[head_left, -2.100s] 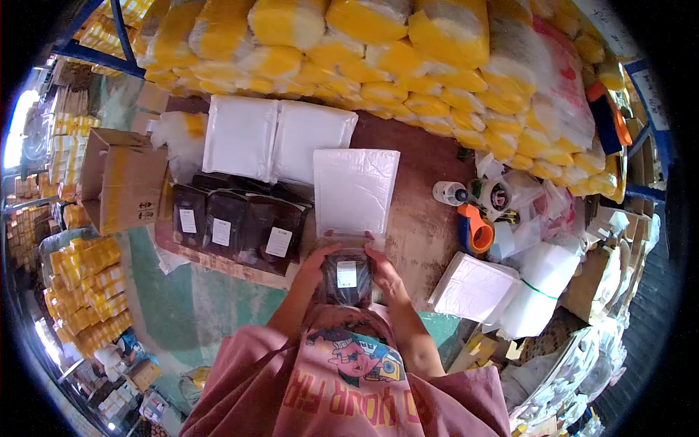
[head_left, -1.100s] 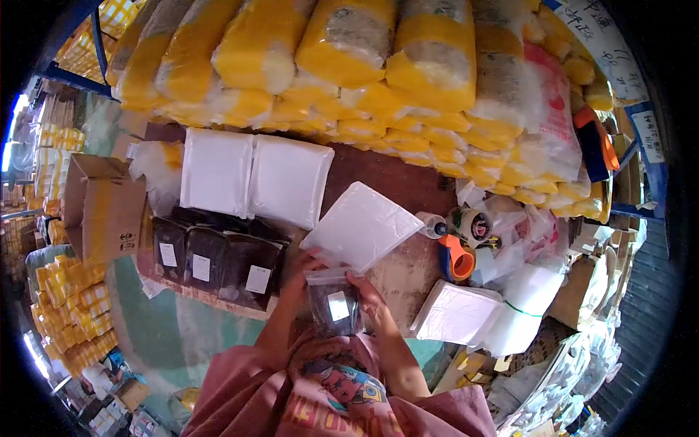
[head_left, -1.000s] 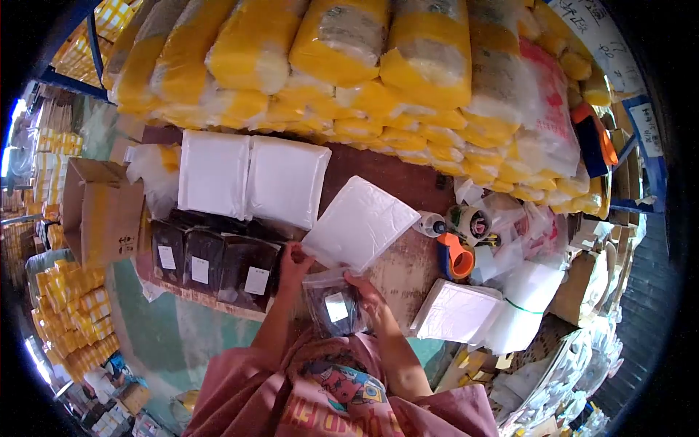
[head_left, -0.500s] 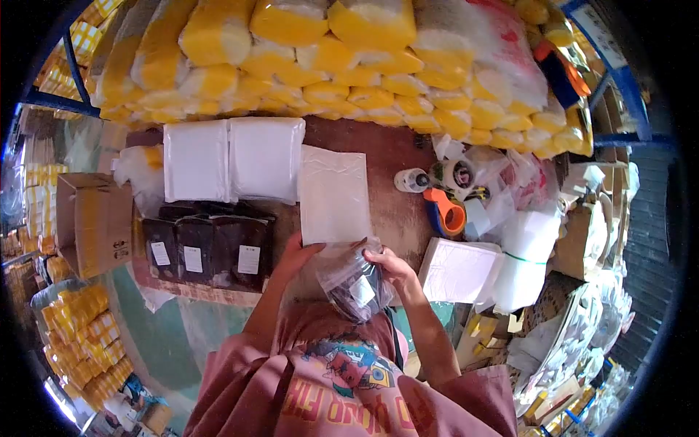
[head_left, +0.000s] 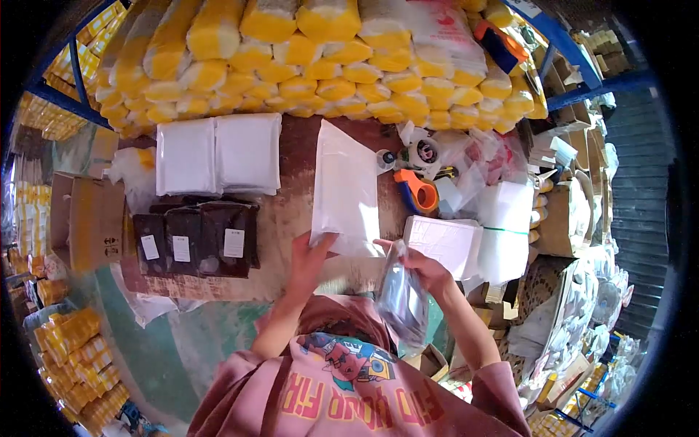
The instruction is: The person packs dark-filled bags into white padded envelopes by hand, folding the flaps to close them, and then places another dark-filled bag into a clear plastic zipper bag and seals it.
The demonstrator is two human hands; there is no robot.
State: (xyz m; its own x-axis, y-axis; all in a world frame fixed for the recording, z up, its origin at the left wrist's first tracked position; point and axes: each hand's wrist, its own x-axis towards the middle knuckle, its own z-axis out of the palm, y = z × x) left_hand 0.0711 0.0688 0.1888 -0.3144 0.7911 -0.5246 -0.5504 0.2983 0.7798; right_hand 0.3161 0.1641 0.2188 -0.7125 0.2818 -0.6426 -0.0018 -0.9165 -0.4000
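My left hand (head_left: 313,258) is closed on the near left corner of a white mailer envelope (head_left: 346,193), its thumb on top. The envelope is tilted, with its near edge lifted from the table. My right hand (head_left: 428,269) grips a clear plastic bag (head_left: 403,298) with something dark folded inside, hanging over the table's front edge. A fingertip of that hand reaches the envelope's near right corner. Several dark packets with white labels (head_left: 191,240) lie left of my left hand. Beside my right hand is a stack of white envelopes (head_left: 442,244).
Two piles of white padded envelopes (head_left: 218,154) lie at the back left. A cardboard box (head_left: 95,222) stands at the left edge. An orange and blue tape dispenser (head_left: 419,193), a small bottle (head_left: 386,159) and a banded plastic roll (head_left: 502,231) are at right. Yellow-and-white bags (head_left: 313,69) fill the back.
My right hand has moved right with the plastic bag, away from my left hand. My left hand now holds the envelope, whose near edge has come up off the table.
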